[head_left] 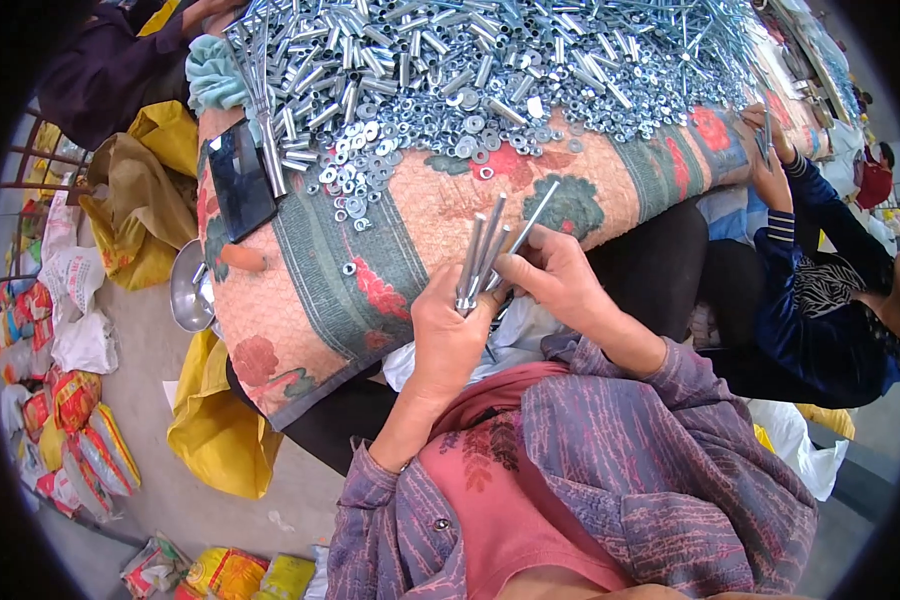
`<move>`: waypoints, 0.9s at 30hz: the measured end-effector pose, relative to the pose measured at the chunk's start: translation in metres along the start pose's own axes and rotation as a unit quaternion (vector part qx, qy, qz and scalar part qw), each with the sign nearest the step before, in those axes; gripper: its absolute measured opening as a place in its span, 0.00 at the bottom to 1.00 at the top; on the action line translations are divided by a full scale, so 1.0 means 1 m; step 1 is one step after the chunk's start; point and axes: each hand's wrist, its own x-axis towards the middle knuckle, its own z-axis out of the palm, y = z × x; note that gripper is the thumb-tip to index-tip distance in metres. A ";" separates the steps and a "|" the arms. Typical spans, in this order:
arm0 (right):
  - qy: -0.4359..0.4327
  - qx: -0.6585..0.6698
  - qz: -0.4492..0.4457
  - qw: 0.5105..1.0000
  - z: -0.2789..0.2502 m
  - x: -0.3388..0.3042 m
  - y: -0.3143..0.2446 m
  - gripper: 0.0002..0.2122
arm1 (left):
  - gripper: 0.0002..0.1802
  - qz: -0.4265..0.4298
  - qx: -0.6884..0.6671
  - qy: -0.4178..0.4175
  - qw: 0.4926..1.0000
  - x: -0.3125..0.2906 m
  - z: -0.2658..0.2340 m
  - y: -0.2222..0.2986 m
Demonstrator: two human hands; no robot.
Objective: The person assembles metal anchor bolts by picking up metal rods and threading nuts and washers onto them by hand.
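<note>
My left hand [442,335] is closed round several metal bolts [475,250], which stick up out of the fist. Beside it, my right hand [562,280] pinches a long thin metal rod [538,214] between thumb and fingers, slanting up to the right. Its lower end is hidden by the fingers. Both hands are close together over my lap, just off the near edge of a table covered with a flowered cloth [400,250]. Beyond them spreads a heap of metal sleeves, washers and rods [440,70]. A loose washer [349,269] lies nearer, left of my hands.
At the table's left lie a dark phone [242,185], a bundle of long rods [257,95] and a teal cloth [214,75]. A metal bowl [189,295] and yellow bags [220,425] are below. Another person's hands [770,160] work at the right; a dark sleeve [110,70] shows far left.
</note>
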 end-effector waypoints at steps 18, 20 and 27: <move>0.178 -0.373 -0.114 0.903 -0.061 0.077 0.000 0.10 | 0.24 -0.330 -0.358 -0.149 0.861 0.010 -0.026 0.013; 0.171 -0.409 -0.106 0.890 -0.061 0.085 0.002 0.09 | 0.24 -0.334 -0.369 -0.130 0.857 0.015 -0.027 0.015; 0.155 -0.390 -0.159 0.894 -0.070 0.094 0.003 0.04 | 0.14 -0.301 -0.342 -0.078 0.887 0.015 -0.031 0.006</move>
